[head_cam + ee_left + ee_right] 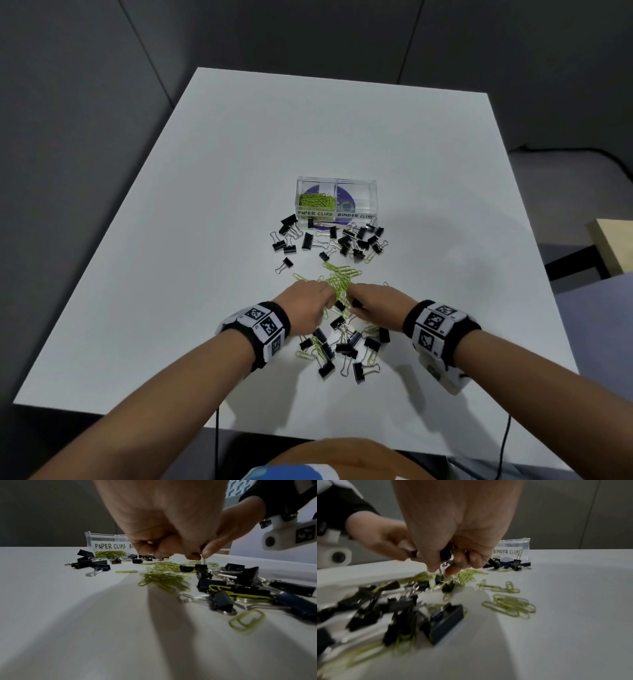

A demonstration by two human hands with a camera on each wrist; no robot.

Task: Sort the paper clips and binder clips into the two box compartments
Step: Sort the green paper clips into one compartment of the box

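The clear two-compartment box [336, 205] stands mid-table; its left cell, labelled PAPER CLIPS, holds green paper clips [315, 200]. Loose green paper clips [339, 278] lie just beyond my hands. A heap of black binder clips [344, 344] mixed with paper clips lies under my wrists. My two hands meet over the mess. My right hand [441, 569] pinches the wire handle of a binder clip [439, 579] and holds more black clips in its curled fingers. My left hand [154, 550] is curled, and a small black binder clip [413, 553] shows in its fingers.
More binder clips [329, 240] are scattered right in front of the box, some touching its front wall. The white table [171, 274] stretches bare to the left, right and behind the box. A few paper clips [510, 605] lie to the right of the heap.
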